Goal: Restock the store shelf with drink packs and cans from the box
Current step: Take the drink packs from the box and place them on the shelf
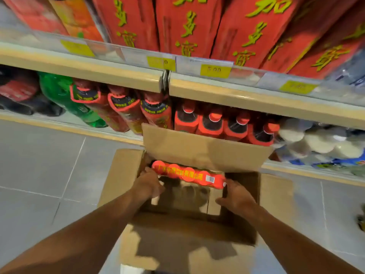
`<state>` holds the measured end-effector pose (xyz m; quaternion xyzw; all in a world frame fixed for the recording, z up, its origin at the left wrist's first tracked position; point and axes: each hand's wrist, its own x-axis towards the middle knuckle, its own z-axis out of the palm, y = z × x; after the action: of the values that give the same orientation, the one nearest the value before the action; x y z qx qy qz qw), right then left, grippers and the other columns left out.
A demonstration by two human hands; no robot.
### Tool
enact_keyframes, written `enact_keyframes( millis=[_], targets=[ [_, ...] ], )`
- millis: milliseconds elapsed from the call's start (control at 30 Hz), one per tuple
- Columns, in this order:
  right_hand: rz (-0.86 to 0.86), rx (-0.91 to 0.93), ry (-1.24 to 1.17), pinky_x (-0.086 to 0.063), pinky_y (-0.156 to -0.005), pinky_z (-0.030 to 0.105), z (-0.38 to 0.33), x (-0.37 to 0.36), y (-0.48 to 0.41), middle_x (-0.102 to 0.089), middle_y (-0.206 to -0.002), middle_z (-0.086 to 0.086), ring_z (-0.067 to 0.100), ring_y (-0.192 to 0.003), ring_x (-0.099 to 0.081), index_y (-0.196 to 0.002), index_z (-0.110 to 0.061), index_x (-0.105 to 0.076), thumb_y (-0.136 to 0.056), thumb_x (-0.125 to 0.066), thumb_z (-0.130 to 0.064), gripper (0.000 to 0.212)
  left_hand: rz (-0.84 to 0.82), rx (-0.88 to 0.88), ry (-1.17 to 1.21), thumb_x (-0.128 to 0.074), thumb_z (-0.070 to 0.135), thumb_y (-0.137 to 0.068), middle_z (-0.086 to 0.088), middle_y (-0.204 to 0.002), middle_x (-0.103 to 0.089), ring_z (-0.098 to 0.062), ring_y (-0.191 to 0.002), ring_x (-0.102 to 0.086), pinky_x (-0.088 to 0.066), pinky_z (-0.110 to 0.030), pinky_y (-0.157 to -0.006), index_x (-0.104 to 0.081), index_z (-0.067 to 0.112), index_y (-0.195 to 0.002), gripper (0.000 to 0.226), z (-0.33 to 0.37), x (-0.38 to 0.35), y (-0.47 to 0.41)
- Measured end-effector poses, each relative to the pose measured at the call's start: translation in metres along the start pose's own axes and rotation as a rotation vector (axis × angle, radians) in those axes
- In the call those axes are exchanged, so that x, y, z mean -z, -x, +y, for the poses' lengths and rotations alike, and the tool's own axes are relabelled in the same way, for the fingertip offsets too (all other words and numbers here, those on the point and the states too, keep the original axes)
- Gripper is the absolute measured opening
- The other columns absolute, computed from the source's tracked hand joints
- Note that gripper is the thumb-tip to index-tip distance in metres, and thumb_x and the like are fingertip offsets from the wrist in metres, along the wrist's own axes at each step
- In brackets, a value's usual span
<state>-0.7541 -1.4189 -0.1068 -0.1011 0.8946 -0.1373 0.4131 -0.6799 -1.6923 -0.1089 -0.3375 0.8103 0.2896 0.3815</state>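
Note:
An open cardboard box (276, 196) stands on the floor below the shelves, its flaps folded out. Inside its far end lies a red shrink-wrapped pack of cans (187, 174) with yellow lettering and a barcode. My left hand (148, 184) grips the pack's left end and my right hand (235, 196) holds its right end, both reaching down into the box. The box's bottom under the pack looks bare. The shelf (256, 99) above carries tall red drink cartons (183, 24).
The lower shelf holds red-wrapped bottles (209, 123), a green bottle (65, 95) and dark bottles at left, white-capped packs (316, 139) at right. Yellow price tags (215, 70) line the shelf edge. Grey tiled floor (39, 165) spreads to the left.

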Motion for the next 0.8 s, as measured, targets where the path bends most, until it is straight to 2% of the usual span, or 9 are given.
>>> enact_keyframes(
  millis=[33, 100, 233, 333, 433, 633, 800],
  targets=[
    [-0.010, -0.058, 0.008, -0.041, -0.103, 0.030, 0.008, -0.013, -0.013, -0.053, -0.141, 0.009, 0.025, -0.127, -0.053, -0.147, -0.018, -0.041, -0.082, -0.078, -0.034, 0.077, 0.004, 0.073, 0.011, -0.071, 0.030, -0.088, -0.022, -0.152, -0.037, -0.034, -0.140, -0.039, -0.036, -0.039, -0.112, -0.013, -0.007, -0.151, 0.093, 0.000, -0.012, -0.016],
    [0.001, -0.136, 0.015, -0.046, -0.102, 0.034, 0.021, -0.034, -0.033, -0.049, -0.142, 0.007, 0.025, -0.125, -0.054, -0.148, -0.021, -0.037, -0.080, -0.080, -0.036, 0.082, 0.039, 0.122, 0.085, -0.071, 0.027, -0.088, -0.022, -0.150, -0.038, -0.034, -0.140, -0.039, -0.035, -0.038, -0.112, -0.012, -0.007, -0.150, 0.092, -0.002, -0.030, -0.043],
    [0.048, -0.184, 0.039, -0.050, -0.102, 0.038, 0.038, -0.058, -0.064, -0.046, -0.145, 0.005, 0.025, -0.126, -0.055, -0.149, -0.021, -0.032, -0.079, -0.080, -0.039, 0.086, 0.133, 0.161, 0.210, -0.073, 0.021, -0.085, -0.022, -0.141, -0.049, -0.035, -0.133, -0.048, -0.038, -0.035, -0.104, -0.018, -0.002, -0.150, 0.087, -0.011, -0.053, -0.082],
    [0.090, -0.196, 0.053, -0.050, -0.101, 0.041, 0.046, -0.066, -0.085, -0.047, -0.145, 0.007, 0.028, -0.127, -0.055, -0.150, -0.017, -0.031, -0.079, -0.079, -0.039, 0.089, 0.195, 0.127, 0.312, -0.074, 0.018, -0.083, -0.021, -0.132, -0.058, -0.038, -0.123, -0.055, -0.043, -0.037, -0.097, -0.026, 0.006, -0.149, 0.083, -0.014, -0.066, -0.104],
    [0.104, -0.206, 0.042, -0.050, -0.100, 0.042, 0.050, -0.072, -0.103, -0.051, -0.141, 0.007, 0.029, -0.125, -0.056, -0.147, -0.017, -0.035, -0.078, -0.080, -0.039, 0.086, 0.258, 0.111, 0.392, -0.073, 0.018, -0.082, -0.018, -0.129, -0.061, -0.038, -0.120, -0.057, -0.045, -0.040, -0.098, -0.036, 0.013, -0.145, 0.074, -0.014, -0.073, -0.120],
    [0.196, -0.216, -0.075, -0.054, -0.096, 0.044, 0.049, -0.084, -0.113, -0.065, -0.124, 0.003, 0.026, -0.115, -0.063, -0.134, -0.020, -0.048, -0.079, -0.081, -0.033, 0.066, 0.366, 0.036, 0.298, -0.063, 0.012, -0.089, -0.017, -0.121, -0.065, -0.038, -0.115, -0.059, -0.047, -0.043, -0.096, -0.044, 0.015, -0.136, 0.051, -0.025, -0.083, -0.130],
    [0.184, -0.217, -0.100, -0.054, -0.096, 0.042, 0.049, -0.073, -0.101, -0.067, -0.121, 0.002, 0.025, -0.114, -0.064, -0.132, -0.021, -0.050, -0.078, -0.083, -0.030, 0.064, 0.367, -0.029, 0.202, -0.068, 0.014, -0.089, -0.020, -0.118, -0.065, -0.041, -0.111, -0.060, -0.047, -0.045, -0.092, -0.046, 0.007, -0.128, 0.045, -0.029, -0.076, -0.114]
  ],
)
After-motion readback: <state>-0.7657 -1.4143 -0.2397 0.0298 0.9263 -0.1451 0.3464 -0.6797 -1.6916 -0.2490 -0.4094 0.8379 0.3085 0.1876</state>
